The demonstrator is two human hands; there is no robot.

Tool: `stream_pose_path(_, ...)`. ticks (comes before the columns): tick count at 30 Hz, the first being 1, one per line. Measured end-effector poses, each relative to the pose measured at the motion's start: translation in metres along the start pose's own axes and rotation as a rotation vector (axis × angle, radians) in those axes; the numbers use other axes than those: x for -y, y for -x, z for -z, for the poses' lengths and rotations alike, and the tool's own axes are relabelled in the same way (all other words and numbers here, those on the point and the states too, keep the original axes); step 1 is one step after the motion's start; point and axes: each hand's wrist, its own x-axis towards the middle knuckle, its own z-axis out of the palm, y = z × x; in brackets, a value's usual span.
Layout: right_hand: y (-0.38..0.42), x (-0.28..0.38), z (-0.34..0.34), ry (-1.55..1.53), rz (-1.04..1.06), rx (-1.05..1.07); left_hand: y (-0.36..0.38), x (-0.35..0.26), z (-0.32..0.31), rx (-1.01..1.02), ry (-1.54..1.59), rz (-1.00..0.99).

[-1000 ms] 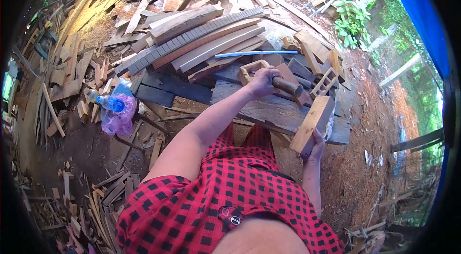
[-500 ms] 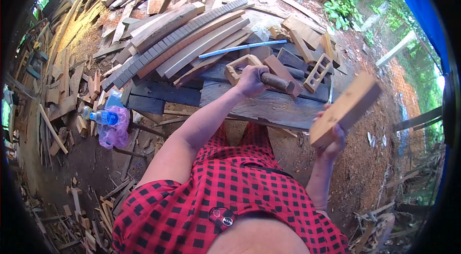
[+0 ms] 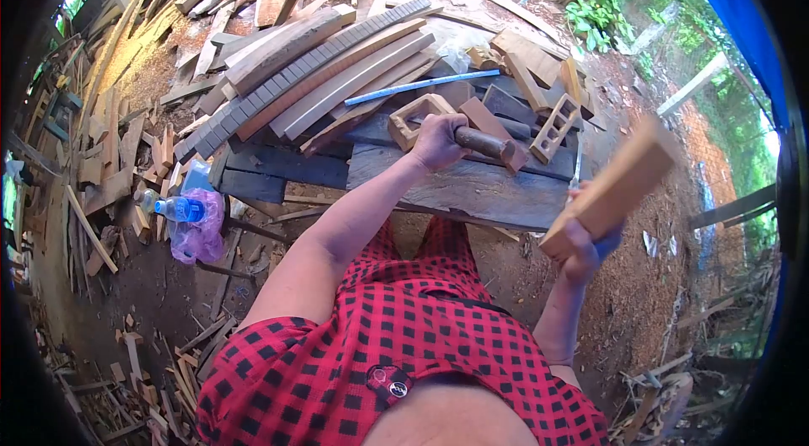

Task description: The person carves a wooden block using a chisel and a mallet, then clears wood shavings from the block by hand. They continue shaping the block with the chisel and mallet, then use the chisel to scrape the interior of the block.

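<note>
On the left, my left hand (image 3: 440, 142) is closed around a thick, round, dark wooden bar (image 3: 484, 142) that points right over the bench. Beside that hand lies a hollow wooden block (image 3: 409, 121) with a rectangular opening. My right hand (image 3: 581, 250) grips a long squared wooden block (image 3: 619, 185), held tilted up to the right beyond the bench's right end. The block's far end is blurred. Under the bar rests a reddish wood piece (image 3: 493, 130), and to its right a slotted wooden block (image 3: 556, 127).
The dark plank bench (image 3: 447, 185) carries stacked curved boards (image 3: 358, 88) and a blue-white strip (image 3: 421, 86). A plastic bottle (image 3: 179, 210) and a pink plastic bag (image 3: 198, 235) are at the left. Scrap wood (image 3: 109, 142) covers the left ground; a green plant (image 3: 597, 8) grows behind.
The squared block has tilted slightly in my right hand, and its near end has shifted a little left. My left hand keeps its hold on the round bar with hardly any movement.
</note>
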Motion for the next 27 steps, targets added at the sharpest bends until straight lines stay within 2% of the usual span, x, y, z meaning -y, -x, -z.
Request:
stream_pose_path(1,-0.002,0.004,0.001,-0.092,0.147,-0.068,-0.001,0.0,-0.001,-0.004,-0.005,0.002)
stream_pose_path(2,-0.001,0.001,-0.006,-0.089,0.149,-0.065,-0.001,-0.001,-0.001,-0.007,-0.001,0.002)
stream_pose_path(4,0.006,-0.018,-0.025,-0.275,0.204,-0.246,-0.001,-0.004,0.001,-0.026,-0.015,0.009)
stream_pose_path(5,0.009,-0.037,-0.02,-0.05,0.215,-0.098,-0.001,-0.005,0.0,-0.029,-0.012,0.007)
stream_pose_path(6,0.01,-0.056,-0.021,-0.048,0.217,-0.099,-0.002,-0.006,0.0,-0.036,-0.009,0.018)
stream_pose_path(8,0.011,-0.076,-0.029,0.402,-0.033,0.265,0.0,-0.004,-0.001,-0.035,-0.009,0.026)
stream_pose_path(9,0.012,-0.073,-0.027,0.399,-0.032,0.26,0.0,-0.001,-0.001,-0.022,-0.03,0.037)
stream_pose_path(11,0.006,-0.056,-0.025,0.131,-0.231,0.197,-0.004,0.002,0.0,-0.056,-0.031,0.036)
stream_pose_path(12,0.004,-0.047,-0.02,0.129,-0.241,0.199,-0.001,0.001,0.001,-0.052,-0.033,0.045)
stream_pose_path(15,-0.011,-0.011,-0.01,0.116,-0.18,0.08,-0.003,-0.001,0.004,-0.046,-0.01,0.025)
stream_pose_path(17,-0.015,0.008,-0.014,-0.098,0.132,-0.168,-0.002,-0.003,0.005,-0.042,-0.003,0.074)
stream_pose_path(18,-0.014,0.006,-0.019,-0.096,0.132,-0.166,-0.003,-0.002,0.004,-0.043,0.0,0.075)
stream_pose_path(20,-0.011,-0.008,-0.031,-0.24,0.16,-0.333,-0.004,-0.002,0.005,-0.039,-0.019,0.081)
stream_pose_path(21,-0.009,-0.023,-0.033,-0.141,0.232,-0.152,-0.005,-0.003,0.005,-0.041,-0.017,0.079)
stream_pose_path(22,-0.004,-0.032,-0.034,0.011,-0.055,0.02,-0.005,-0.003,0.005,-0.05,-0.026,0.087)
stream_pose_path(24,0.004,-0.039,-0.04,0.164,-0.345,0.186,-0.003,-0.002,0.004,-0.053,-0.034,0.093)
stream_pose_path(26,0.0,-0.06,-0.038,0.174,-0.242,0.26,-0.005,0.006,0.01,-0.04,-0.05,0.121)
stream_pose_path(27,-0.003,-0.063,-0.033,0.126,-0.251,0.22,-0.006,0.01,0.011,-0.05,-0.034,0.083)
